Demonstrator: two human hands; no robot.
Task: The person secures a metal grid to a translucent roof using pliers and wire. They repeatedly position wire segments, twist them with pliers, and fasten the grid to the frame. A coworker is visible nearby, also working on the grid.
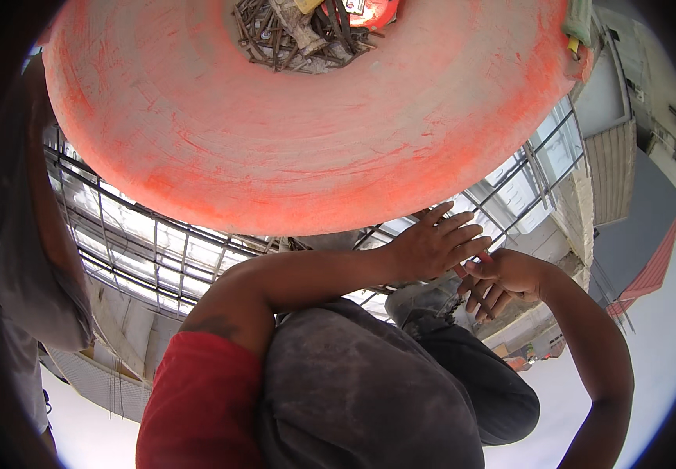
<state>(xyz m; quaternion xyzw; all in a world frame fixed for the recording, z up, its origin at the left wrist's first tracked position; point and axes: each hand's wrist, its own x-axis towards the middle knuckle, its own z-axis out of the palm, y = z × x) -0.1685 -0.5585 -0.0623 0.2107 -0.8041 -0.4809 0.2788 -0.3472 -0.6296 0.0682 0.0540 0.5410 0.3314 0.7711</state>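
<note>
My left hand (437, 241) reaches across from the left, its fingers stretched out over dark steel bars just under the rim of a wide, dusty orange basin (306, 168). Close beside it, my right hand (510, 275) has its fingers curled around a slim tool (478, 259) with reddish handles. Its kind cannot be made out, because both hands cover much of it. The two hands nearly touch. At the top, the basin's middle holds a heap of rusty nails or short metal pieces (279, 39), with a yellow item (307, 5) and a red item (373, 13) among them.
A grid of steel reinforcing bars (154, 234) runs beneath the basin. My bent knee (353, 375) in dark trousers and a dusty boot (418, 301) are close to my hands. Another person's arm and grey clothing (37, 273) stand at the left. Roofs (639, 223) show at the right.
</note>
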